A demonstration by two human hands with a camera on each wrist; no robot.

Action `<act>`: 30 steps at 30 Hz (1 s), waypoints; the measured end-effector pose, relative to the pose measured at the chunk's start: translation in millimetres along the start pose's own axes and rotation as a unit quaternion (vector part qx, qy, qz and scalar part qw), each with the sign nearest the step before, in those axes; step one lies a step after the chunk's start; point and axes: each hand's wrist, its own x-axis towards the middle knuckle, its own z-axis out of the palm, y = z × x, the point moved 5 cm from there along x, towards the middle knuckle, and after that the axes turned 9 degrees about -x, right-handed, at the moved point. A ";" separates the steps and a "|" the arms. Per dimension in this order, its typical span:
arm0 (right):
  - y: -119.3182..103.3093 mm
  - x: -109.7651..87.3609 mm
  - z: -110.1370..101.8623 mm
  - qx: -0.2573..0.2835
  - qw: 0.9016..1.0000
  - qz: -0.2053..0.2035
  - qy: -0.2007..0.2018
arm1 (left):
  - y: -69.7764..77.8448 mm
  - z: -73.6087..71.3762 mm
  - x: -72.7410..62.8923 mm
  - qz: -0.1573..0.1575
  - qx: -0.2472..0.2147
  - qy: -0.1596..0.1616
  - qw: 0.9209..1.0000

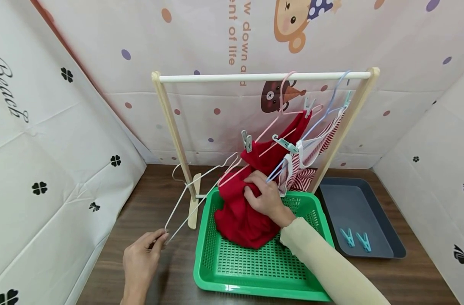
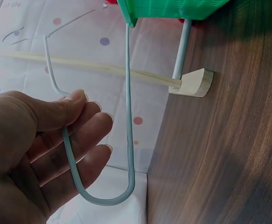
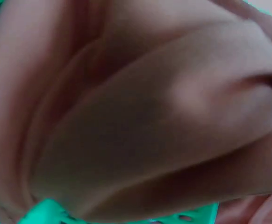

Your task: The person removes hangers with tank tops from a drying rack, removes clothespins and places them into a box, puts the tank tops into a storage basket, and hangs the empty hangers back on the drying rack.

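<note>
Your left hand (image 1: 142, 258), lower left of frame, pinches a white hanger (image 2: 130, 121) reaching up toward centre. Your right hand (image 1: 268, 199), centre, rests bent fingers on red cloth (image 1: 247, 226) bunched over the green basket (image 1: 262, 290); cannot tell whether they grip.

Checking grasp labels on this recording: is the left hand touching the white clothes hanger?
Touching. The left wrist view shows the left hand pinching the white clothes hanger, thumb across one side of it.
</note>
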 end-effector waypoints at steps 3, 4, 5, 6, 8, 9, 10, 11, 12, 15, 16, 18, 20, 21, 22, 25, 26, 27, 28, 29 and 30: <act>-4.5 2.4 -0.6 0.006 0.998 -0.049 -0.027 | -0.6 0.2 0.3 -0.001 0.000 0.001 1.000; -4.9 2.5 0.2 -0.011 0.998 -0.058 -0.037 | -0.9 0.2 0.3 -0.002 0.000 0.001 1.000; -4.8 2.3 1.2 -0.034 0.996 -0.063 -0.046 | -1.3 0.3 0.2 -0.003 0.000 0.002 1.000; -4.1 1.9 2.4 -0.059 0.995 -0.062 -0.052 | -1.6 0.3 0.0 -0.004 0.000 0.002 1.000; -1.8 1.2 4.6 -0.107 0.991 -0.049 -0.059 | -2.0 0.3 -0.3 -0.005 0.000 0.003 1.000; -0.4 1.1 6.0 -0.123 0.990 -0.036 -0.065 | -2.1 0.3 -0.5 -0.006 0.000 0.003 1.000; 1.3 0.9 8.1 -0.132 0.988 -0.018 -0.080 | -2.1 0.3 -0.5 -0.007 -0.001 0.003 1.000; 3.2 0.4 10.9 -0.135 0.986 0.002 -0.102 | -2.0 0.2 -0.6 -0.007 0.000 0.003 1.000; 5.1 -0.7 14.3 -0.132 0.982 0.024 -0.130 | -1.9 0.1 -0.6 -0.008 0.000 0.002 1.000; 10.5 -8.2 27.0 -0.119 0.962 0.081 -0.234 | -1.5 0.1 -0.8 -0.010 0.000 0.000 1.000; 11.6 -11.3 30.8 -0.117 0.954 0.089 -0.261 | -1.5 0.1 -0.9 -0.012 0.000 0.000 1.000; 12.8 -16.5 35.4 -0.117 0.949 0.087 -0.281 | -1.6 0.4 -1.3 -0.014 -0.002 -0.002 1.000; 13.4 -18.6 36.4 -0.124 0.952 0.076 -0.269 | -1.8 0.7 -1.5 -0.016 -0.004 -0.003 1.000; 13.6 -18.7 35.5 -0.126 0.956 0.072 -0.253 | -1.9 0.8 -1.5 -0.017 -0.005 -0.003 1.000; 13.5 -17.8 33.7 -0.127 0.962 0.070 -0.232 | -1.9 0.9 -1.5 -0.018 -0.007 -0.003 1.000; 11.8 -12.4 24.0 -0.128 0.976 0.073 -0.158 | -1.8 0.9 -1.4 -0.019 -0.009 -0.003 1.000; 10.5 -9.9 20.0 -0.126 0.981 0.073 -0.131 | -1.7 0.8 -1.4 -0.019 -0.010 -0.003 1.000; 8.6 -7.0 15.6 -0.119 0.985 0.071 -0.103 | -1.7 0.7 -1.4 -0.017 -0.010 -0.003 1.000; 6.5 -4.0 11.4 -0.109 0.989 0.065 -0.078 | -1.6 0.6 -1.4 -0.016 -0.011 -0.003 1.000; 4.0 -1.2 7.5 -0.098 0.992 0.057 -0.058 | -1.5 0.5 -1.4 -0.014 -0.011 -0.003 1.000; 0.9 1.9 4.1 -0.088 0.994 0.045 -0.044 | -1.4 0.4 -1.3 -0.012 -0.010 -0.002 1.000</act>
